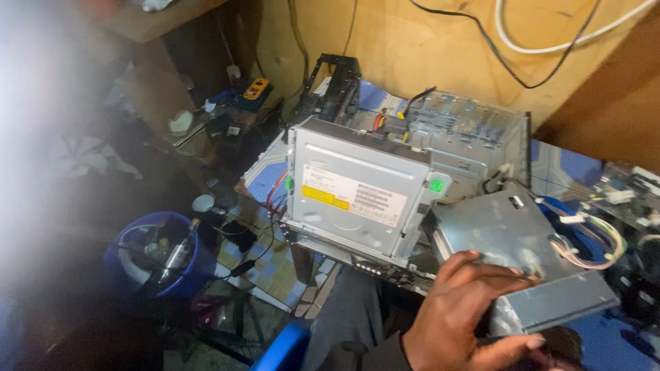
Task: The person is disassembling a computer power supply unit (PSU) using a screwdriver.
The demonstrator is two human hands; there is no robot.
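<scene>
My left hand [457,316] grips a flat grey metal box [522,261], a computer power unit, with fingers over its top face and thumb on the near edge. A bundle of coloured wires [595,240] runs out of the box to the right. Just left of it, an open desktop computer case [474,134] lies on the table. A silver disc drive [354,192] with a yellow and white label stands tilted up in its cage. My right hand is out of sight.
A blue bucket [155,257] with tools stands on the floor at the left. A black drive frame [333,86] sits behind the case. A green circuit board [629,196] lies at the right. Cables [550,48] hang on the plywood wall. The far left is blurred.
</scene>
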